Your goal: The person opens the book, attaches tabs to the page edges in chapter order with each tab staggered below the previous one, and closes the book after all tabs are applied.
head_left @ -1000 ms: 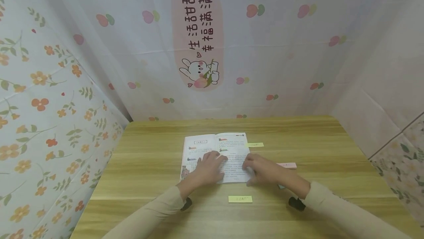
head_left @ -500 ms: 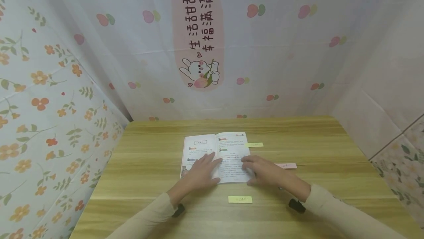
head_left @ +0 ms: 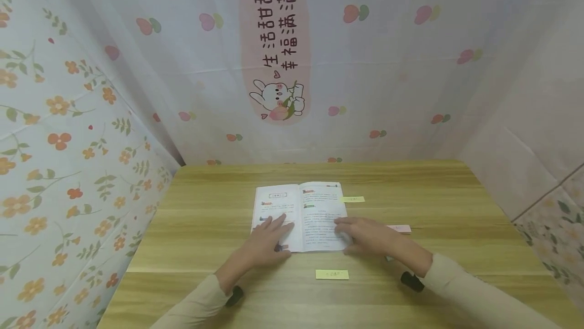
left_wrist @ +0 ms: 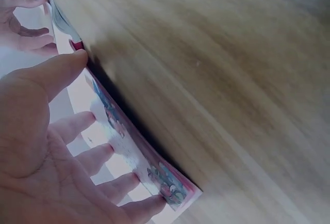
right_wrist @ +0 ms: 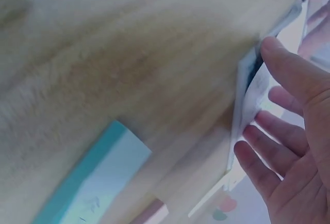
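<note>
We pressed our left hand (head_left: 266, 239) and right hand (head_left: 367, 235), fingers flat, on the open illustrated paper booklet (head_left: 299, 216), evidently flattening its pages.

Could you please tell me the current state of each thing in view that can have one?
Book: open, lying flat on the table.
Left hand: open, fingers straight, resting on the book's left page.
Right hand: open, fingers straight, resting on the right page's edge.
Yellow note nearest the person: flat on the table, untouched.
Yellow note beside the book: flat, untouched.
Pink note: flat, partly hidden by the right hand.
</note>
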Demonstrator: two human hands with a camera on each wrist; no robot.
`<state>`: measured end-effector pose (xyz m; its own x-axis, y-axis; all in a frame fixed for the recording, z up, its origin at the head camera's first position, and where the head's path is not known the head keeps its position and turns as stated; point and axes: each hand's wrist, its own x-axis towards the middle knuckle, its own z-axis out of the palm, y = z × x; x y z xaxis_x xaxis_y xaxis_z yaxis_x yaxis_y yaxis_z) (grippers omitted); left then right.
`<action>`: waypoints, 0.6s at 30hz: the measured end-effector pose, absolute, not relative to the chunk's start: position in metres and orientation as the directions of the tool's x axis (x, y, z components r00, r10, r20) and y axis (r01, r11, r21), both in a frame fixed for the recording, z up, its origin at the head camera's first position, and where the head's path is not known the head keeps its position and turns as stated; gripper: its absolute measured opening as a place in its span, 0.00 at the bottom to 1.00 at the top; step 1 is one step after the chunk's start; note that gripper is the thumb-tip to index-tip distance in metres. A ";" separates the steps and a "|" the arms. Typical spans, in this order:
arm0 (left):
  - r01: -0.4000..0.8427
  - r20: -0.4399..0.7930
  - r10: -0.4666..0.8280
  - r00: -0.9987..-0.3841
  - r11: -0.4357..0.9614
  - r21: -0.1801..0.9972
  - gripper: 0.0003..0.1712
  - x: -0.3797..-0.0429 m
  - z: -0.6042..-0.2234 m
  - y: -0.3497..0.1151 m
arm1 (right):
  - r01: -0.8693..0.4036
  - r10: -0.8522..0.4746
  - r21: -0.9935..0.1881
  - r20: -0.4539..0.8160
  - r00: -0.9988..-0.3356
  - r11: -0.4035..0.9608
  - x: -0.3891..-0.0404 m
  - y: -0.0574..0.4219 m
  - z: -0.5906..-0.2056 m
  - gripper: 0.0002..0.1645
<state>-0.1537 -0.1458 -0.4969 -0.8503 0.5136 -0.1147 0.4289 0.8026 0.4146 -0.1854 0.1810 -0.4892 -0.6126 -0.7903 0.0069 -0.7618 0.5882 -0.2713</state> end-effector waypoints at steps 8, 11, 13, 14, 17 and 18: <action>0.439 -0.124 0.520 -0.845 0.807 0.395 0.38 -0.155 -0.495 -0.147 | -0.754 -0.815 -0.367 -0.022 -0.579 0.545 -0.192 0.182 -0.480 0.15; 0.441 -0.124 0.522 -0.844 0.806 0.394 0.38 -0.155 -0.494 -0.147 | -0.759 -0.825 -0.383 -0.017 -0.565 0.527 -0.194 0.182 -0.476 0.11; 0.442 -0.125 0.523 -0.843 0.806 0.394 0.38 -0.155 -0.494 -0.147 | -0.773 -0.831 -0.371 0.003 -0.556 0.515 -0.194 0.182 -0.475 0.09; 0.442 -0.126 0.523 -0.843 0.806 0.394 0.37 -0.154 -0.494 -0.147 | -0.780 -0.834 -0.362 0.015 -0.551 0.509 -0.194 0.182 -0.474 0.10; 0.440 -0.130 0.523 -0.842 0.806 0.396 0.37 -0.154 -0.493 -0.147 | -0.807 -0.839 -0.310 0.051 -0.542 0.502 -0.194 0.183 -0.472 0.13; 0.439 -0.130 0.523 -0.842 0.806 0.397 0.37 -0.154 -0.493 -0.147 | -0.813 -0.838 -0.290 0.062 -0.542 0.505 -0.195 0.183 -0.471 0.15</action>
<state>-0.1539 -0.1473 -0.4931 -0.8424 0.5228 -0.1305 0.4389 0.8063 0.3966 -0.1945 0.1830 -0.4709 -0.5422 -0.8380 0.0617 -0.8132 0.5049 -0.2895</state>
